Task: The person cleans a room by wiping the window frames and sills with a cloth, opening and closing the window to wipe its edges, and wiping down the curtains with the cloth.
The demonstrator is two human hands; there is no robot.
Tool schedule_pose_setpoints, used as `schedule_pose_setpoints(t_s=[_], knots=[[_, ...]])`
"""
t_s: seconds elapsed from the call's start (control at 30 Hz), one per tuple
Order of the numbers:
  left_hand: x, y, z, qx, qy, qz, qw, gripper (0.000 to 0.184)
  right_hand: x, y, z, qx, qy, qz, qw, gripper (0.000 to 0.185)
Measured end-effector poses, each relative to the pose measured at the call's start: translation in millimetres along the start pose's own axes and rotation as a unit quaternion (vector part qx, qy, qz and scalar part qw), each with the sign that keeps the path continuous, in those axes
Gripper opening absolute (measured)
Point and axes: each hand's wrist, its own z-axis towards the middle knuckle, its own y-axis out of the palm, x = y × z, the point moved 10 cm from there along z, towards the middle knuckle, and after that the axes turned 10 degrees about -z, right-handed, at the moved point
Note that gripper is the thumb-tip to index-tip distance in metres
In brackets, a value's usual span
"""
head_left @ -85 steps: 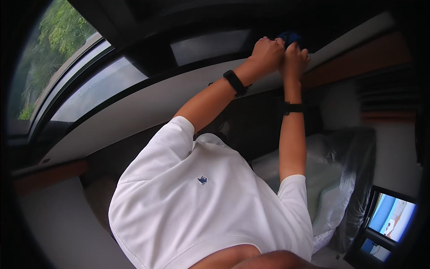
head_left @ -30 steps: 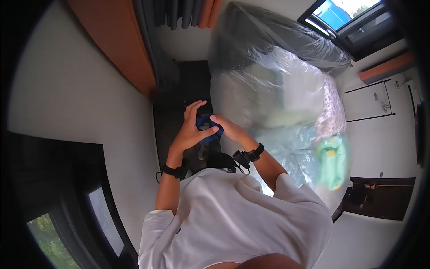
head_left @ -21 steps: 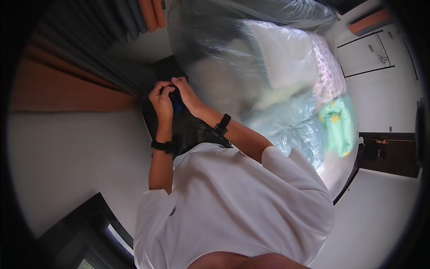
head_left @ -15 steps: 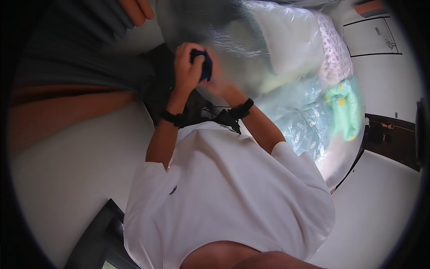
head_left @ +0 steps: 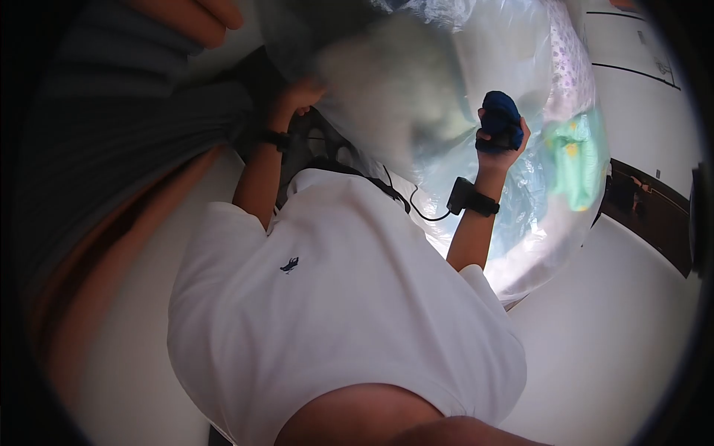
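Observation:
My right hand (head_left: 506, 154) is raised at the right with its fingers wrapped round a dark blue rolled cloth bundle (head_left: 500, 119). Behind that hand is a large clear plastic cover (head_left: 513, 186) with pale blue and white material under it. My left hand (head_left: 301, 95) is at the upper left, beside a dark thing (head_left: 256, 82) and the near edge of the plastic. Motion blur and shadow hide its fingers, so I cannot make out whether it holds anything.
Under the plastic at the right lie a green fabric piece with yellow spots (head_left: 573, 167) and purple-patterned white fabric (head_left: 569, 67). Grey folded fabric (head_left: 141, 141) with orange-brown parts hangs at the left. A black cable (head_left: 424, 215) runs to my right wrist device (head_left: 472, 197).
Both hands were together on the dark blue bundle. They have parted: my right hand has carried it to the right over the plastic, while my left hand has let go and stayed at the left.

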Motion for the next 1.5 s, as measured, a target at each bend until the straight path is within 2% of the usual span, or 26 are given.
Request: schedule_pose_setpoints(t_s=[0.1,0.17,0.2,0.27,0.33,0.4,0.43,0.53,0.7,0.77,0.8,0.87,0.9,0.93,0.97,1.0,1.07,1.13,1.2,1.27,1.33,1.37,1.4,1.43,1.47,1.5], knots=[[-21.3,-0.2,-4.2,-0.037,-0.026,-0.018,0.999,0.071,13.3,-2.0,0.1,0.026,0.004,0.016,1.000,0.055],[-22.7,5.5,44.3,-0.027,0.053,-0.184,0.981,0.074,28.6,-4.4,-1.3,0.069,0.024,0.012,0.997,0.054],[-10.7,1.4,54.8,-0.031,0.053,-0.182,0.981,0.074,31.3,-1.6,-0.5,0.072,0.013,-0.020,0.997,0.055],[47.8,-15.7,71.5,-0.012,0.198,-0.215,0.956,0.075,31.9,8.2,1.4,0.058,0.001,-0.023,0.998,0.055],[68.5,-29.1,118.5,-0.007,0.349,-0.265,0.899,0.078,32.1,11.9,-0.6,0.057,-0.015,-0.052,0.997,0.055],[128.1,-47.0,112.6,0.020,0.545,-0.178,0.819,0.077,23.9,17.6,-1.4,0.054,-0.032,-0.080,0.995,0.055],[148.0,-56.0,116.3,0.055,0.539,-0.143,0.829,0.077,17.7,20.6,-0.4,0.057,-0.047,-0.094,0.993,0.055],[187.5,-67.2,146.0,0.161,0.392,0.012,0.906,0.078,4.5,31.7,-3.4,0.074,-0.079,-0.134,0.985,0.055],[208.1,-66.2,162.2,0.203,0.292,0.146,0.923,0.080,1.9,19.6,-7.6,0.153,-0.093,-0.189,0.966,0.049],[190.7,-66.9,139.6,0.156,0.256,0.100,0.949,0.080,-2.2,23.4,-8.2,0.157,-0.090,-0.209,0.961,0.046],[178.7,-71.1,146.3,0.169,0.318,0.043,0.932,0.084,-8.0,32.2,-3.5,0.160,-0.089,-0.228,0.956,0.044],[153.9,-68.5,100.8,0.030,0.222,0.149,0.963,0.085,-30.3,65.0,-8.6,0.139,-0.122,-0.218,0.958,0.040],[94.9,-69.8,180.5,0.059,0.174,0.201,0.962,0.090,-47.1,86.3,-14.0,0.135,-0.158,-0.211,0.955,0.040],[95.3,-73.8,114.4,0.009,0.103,0.211,0.972,0.092,-66.3,110.0,-16.3,0.127,-0.194,-0.205,0.951,0.041],[81.0,-62.6,146.9,-0.028,0.129,0.331,0.934,0.075,-84.7,135.3,-21.6,0.112,-0.200,-0.176,0.957,0.052],[85.7,-73.1,48.8,-0.084,0.076,0.434,0.894,0.078,-103.5,158.9,-23.9,0.103,-0.222,-0.170,0.954,0.052],[122.6,-69.2,-15.7,-0.141,0.182,0.440,0.868,0.066,-149.6,186.1,-7.8,0.095,-0.267,-0.217,0.934,0.055],[201.3,-79.0,-110.1,-0.194,0.376,0.369,0.827,0.054,-207.9,213.3,18.0,0.077,-0.338,-0.281,0.895,0.057],[267.8,-117.3,-158.3,-0.168,0.357,0.234,0.888,0.055,-268.2,234.8,58.6,0.070,-0.400,-0.333,0.851,0.052],[345.2,-168.6,-217.3,-0.009,0.537,0.236,0.810,0.047,-329.5,250.3,108.5,0.077,-0.451,-0.397,0.796,0.055],[405.6,-225.8,-270.8,0.252,0.687,0.219,0.645,0.038,-396.1,285.4,143.0,0.112,-0.536,-0.524,0.652,0.058],[436.6,-250.8,-295.9,0.294,0.656,0.198,0.666,0.036,-423.4,306.2,159.2,0.098,-0.584,-0.555,0.584,0.061],[466.9,-277.4,-315.5,0.335,0.623,0.176,0.684,0.034,-449.4,323.0,180.2,0.106,-0.590,-0.565,0.566,0.057],[494.0,-300.0,-323.7,0.360,0.665,0.131,0.641,0.035,-454.7,347.2,190.7,0.071,-0.601,-0.561,0.566,0.043],[516.1,-320.9,-330.1,0.382,0.702,0.088,0.595,0.037,-463.2,351.8,214.0,0.083,-0.618,-0.535,0.569,0.045],[543.7,-329.2,-323.4,0.385,0.701,0.098,0.593,0.037,-478.6,352.4,247.5,0.096,-0.636,-0.507,0.573,0.048]])
